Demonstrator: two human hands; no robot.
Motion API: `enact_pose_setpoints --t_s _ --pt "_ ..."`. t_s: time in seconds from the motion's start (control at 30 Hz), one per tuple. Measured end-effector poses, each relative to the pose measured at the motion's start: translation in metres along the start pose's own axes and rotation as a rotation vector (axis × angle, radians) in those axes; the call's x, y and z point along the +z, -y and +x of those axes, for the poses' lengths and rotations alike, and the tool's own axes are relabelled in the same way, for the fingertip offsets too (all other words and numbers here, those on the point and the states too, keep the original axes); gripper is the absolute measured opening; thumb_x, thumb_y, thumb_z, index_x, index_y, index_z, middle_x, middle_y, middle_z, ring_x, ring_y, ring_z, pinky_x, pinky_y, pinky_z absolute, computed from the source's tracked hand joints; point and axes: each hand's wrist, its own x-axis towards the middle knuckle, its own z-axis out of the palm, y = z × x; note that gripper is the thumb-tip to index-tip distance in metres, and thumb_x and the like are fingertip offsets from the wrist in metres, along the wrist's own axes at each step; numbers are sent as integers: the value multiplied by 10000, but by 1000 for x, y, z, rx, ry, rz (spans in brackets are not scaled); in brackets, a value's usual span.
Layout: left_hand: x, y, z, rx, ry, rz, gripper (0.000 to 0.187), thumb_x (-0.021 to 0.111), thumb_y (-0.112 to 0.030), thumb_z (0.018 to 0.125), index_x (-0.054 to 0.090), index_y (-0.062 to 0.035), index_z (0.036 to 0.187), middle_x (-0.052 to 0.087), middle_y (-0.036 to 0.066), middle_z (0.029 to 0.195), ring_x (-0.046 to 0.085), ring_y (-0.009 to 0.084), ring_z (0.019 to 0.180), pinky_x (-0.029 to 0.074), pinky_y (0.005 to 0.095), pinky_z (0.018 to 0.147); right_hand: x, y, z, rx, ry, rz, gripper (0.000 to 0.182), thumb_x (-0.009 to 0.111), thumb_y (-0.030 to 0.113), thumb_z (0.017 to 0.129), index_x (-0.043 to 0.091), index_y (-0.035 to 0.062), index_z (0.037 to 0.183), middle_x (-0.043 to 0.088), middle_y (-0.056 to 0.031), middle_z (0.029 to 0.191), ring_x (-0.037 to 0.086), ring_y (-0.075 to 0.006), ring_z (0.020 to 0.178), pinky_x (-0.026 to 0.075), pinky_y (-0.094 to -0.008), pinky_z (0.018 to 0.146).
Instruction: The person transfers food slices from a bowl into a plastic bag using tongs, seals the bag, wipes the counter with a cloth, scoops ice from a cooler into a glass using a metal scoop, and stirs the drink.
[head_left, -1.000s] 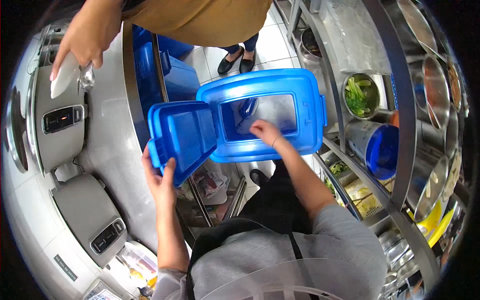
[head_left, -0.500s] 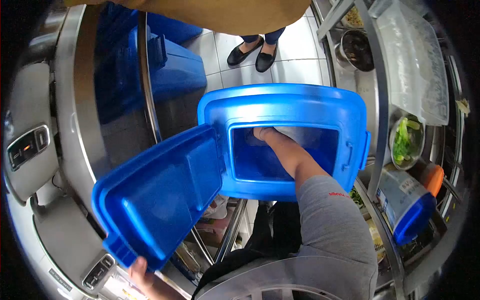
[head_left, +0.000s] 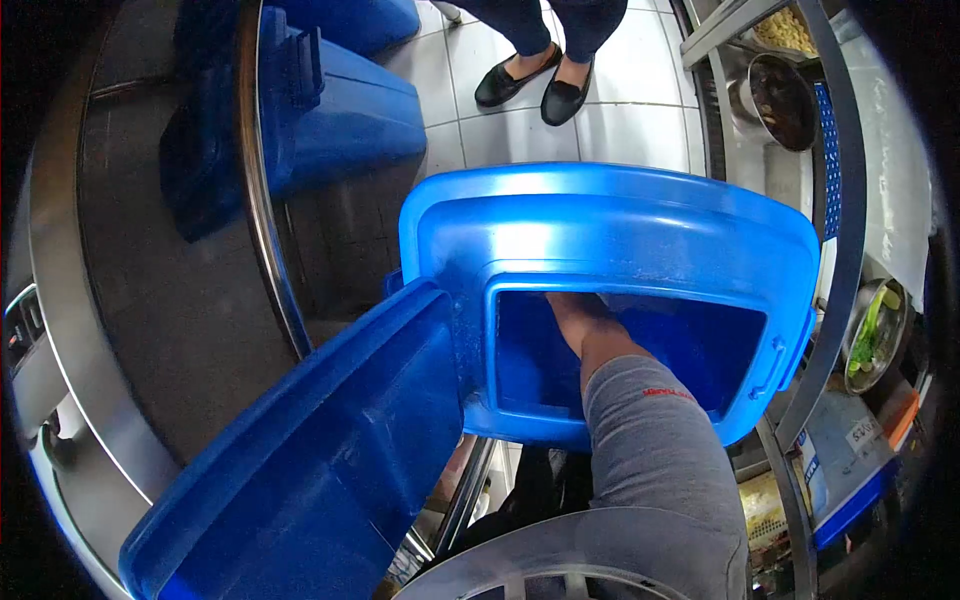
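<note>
A large blue bin (head_left: 620, 235) stands in front of me, its hinged lid (head_left: 310, 450) swung open to the left. Through the rectangular opening my right hand (head_left: 568, 304) reaches down inside. Only the wrist area and forearm show there; the fingers are hidden by the bin's rim, so what they hold or touch cannot be seen. A grey sleeve covers the upper part of that arm. My left hand is outside the picture.
A person in black shoes (head_left: 565, 98) stands beyond the bin. Another blue bin (head_left: 350, 115) is under the steel counter at left. Along the right, metal shelving holds a bowl of greens (head_left: 875, 338), a dark-filled pot (head_left: 780, 102) and a blue-lidded container (head_left: 845, 455).
My right hand has gone deeper into the bin, and its fingers are now hidden. The bin and lid look larger and closer. My left hand, earlier at the lid's edge, has left the view.
</note>
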Motion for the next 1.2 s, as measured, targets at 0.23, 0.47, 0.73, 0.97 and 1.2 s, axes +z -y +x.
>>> enact_pose_setpoints --t_s 0.23,0.47,0.73,0.97,1.2 --pt "-6 4 -1 -42 -10 12 682 623 -192 668 350 -31 1273 454 110 1192 450 243 1071 341 382 932 23 2 7 11 -18 -14 335 482 169 758 600 54 1050 554 -167 1129 535 -311 1033 426 -394 896" --pt "-11 3 -5 -57 19 27 720 631 -214 651 331 -38 1282 437 109 1202 434 243 1085 332 384 939 2 -42 -13 14 -88 13 334 478 179 766 597 57 1054 549 -168 1135 530 -312 1040 423 -397 898" --pt "-22 -3 -5 -22 94 14 764 641 -240 632 308 -46 1292 417 109 1213 416 244 1102 322 387 948 -67 -99 -73 68 -167 91 333 474 191 776 594 60 1058 544 -168 1142 523 -315 1048 420 -401 901" --pt "-32 -3 -7 2 144 9 803 649 -262 615 289 -53 1301 400 109 1222 400 245 1117 313 389 955 -96 -164 -122 215 -270 168 333 471 202 785 592 63 1062 539 -169 1148 518 -316 1055 417 -404 904" --pt "-34 -5 -7 9 167 20 841 658 -285 598 269 -61 1310 383 108 1232 384 245 1131 304 392 962 -97 -196 -130 309 -327 205 333 467 213 794 589 66 1066 534 -170 1154 512 -318 1062 415 -407 907"
